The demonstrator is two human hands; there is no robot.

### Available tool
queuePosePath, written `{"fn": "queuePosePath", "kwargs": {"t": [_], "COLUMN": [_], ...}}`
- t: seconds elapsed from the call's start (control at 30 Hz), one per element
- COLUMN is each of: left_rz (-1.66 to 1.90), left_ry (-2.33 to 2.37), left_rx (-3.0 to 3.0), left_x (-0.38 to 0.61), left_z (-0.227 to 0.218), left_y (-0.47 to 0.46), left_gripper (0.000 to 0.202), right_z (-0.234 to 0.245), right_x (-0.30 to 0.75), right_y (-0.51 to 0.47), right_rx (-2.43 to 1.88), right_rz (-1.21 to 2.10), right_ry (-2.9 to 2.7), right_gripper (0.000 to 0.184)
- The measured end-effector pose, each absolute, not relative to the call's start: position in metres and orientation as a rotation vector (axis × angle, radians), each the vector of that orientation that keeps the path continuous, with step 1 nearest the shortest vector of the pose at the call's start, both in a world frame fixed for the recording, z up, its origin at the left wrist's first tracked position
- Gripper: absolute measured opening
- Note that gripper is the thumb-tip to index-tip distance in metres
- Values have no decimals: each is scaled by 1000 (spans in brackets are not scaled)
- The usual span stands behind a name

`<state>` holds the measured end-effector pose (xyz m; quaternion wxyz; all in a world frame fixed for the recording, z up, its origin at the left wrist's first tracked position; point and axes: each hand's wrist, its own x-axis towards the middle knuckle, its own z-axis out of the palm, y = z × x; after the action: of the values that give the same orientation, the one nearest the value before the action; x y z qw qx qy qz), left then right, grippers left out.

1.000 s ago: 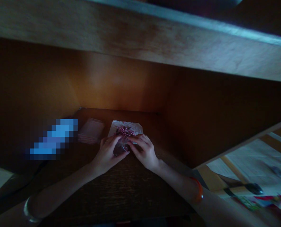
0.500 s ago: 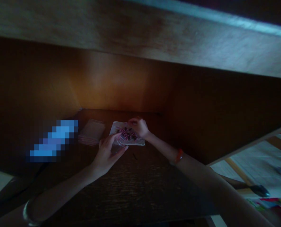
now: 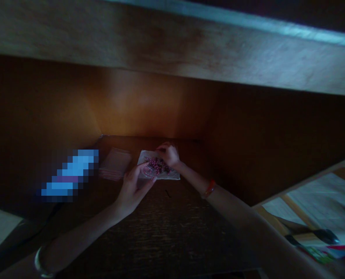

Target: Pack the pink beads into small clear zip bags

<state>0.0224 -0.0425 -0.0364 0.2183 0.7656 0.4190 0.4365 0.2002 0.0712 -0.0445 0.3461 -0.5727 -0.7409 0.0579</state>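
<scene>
A pale, flat sheet or packet lies on the dark wooden surface with a cluster of small pink and dark beads on it. My left hand is at its near left side, thumb and fingers curled around a clear, round-rimmed thing whose kind is unclear in the dim light. Over the far right part of the beads is my right hand. Its fingers are bent together in a pinch, and whatever is between them is too small or hidden to make out.
Left of the sheet lies a stack of flat pale packets. A blurred-out bright blue patch is farther left. Brown wooden walls enclose the space, and a thick board edge crosses above. A small dark strand lies on the wood.
The view has shifted slightly. My right hand has moved a little relative to the sheet, staying pinched over the beads. My left hand keeps nearly the same place and grip.
</scene>
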Motion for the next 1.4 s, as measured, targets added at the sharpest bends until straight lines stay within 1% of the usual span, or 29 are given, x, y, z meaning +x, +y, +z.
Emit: {"fn": "queuePosePath", "kwargs": {"t": [0.17,0.33,0.47,0.53,0.6,0.67,0.77,0.87,1.07,1.23,1.4], "left_rz": [1237,1235,1242,1257,1282,1275,1127,983,925,887,862], "left_ry": [1210,1161,1138,1142,1186,1261,1327,1361,1411,1434,1438], "left_rx": [2079,2005,1986,1994,2010,2049,2173,2276,2341,2337,2317], "left_x": [22,23,23,23,22,20,18,19,20,20,20], "left_z": [-39,-38,-37,-37,-39,-42,-43,-42,-37,-36,-35], "left_y": [-41,-39,-38,-37,-35,-34,-35,-38,-42,-42,-41], "left_gripper": [36,33,28,29,31,32,28,26,25,24,25], "right_z": [-33,-17,-10,-11,-15,-20,-27,-33,-37,-29,-16], "right_x": [196,186,179,178,178,177,175,171,161,156,160], "right_y": [33,-10,-20,-13,-1,15,38,56,74,69,44], "right_rx": [-1307,-1135,-1049,-1111,-1264,-1469,-1625,-1607,-1645,-1668,-1501], "right_rz": [147,233,289,276,239,222,353,463,519,458,355], "right_ry": [-1756,-1808,-1880,-1893,-1857,-1818,-1857,-1917,-1994,-1990,-1903], "right_gripper": [11,16,19,25,27,22,19,17,14,19,11]}}
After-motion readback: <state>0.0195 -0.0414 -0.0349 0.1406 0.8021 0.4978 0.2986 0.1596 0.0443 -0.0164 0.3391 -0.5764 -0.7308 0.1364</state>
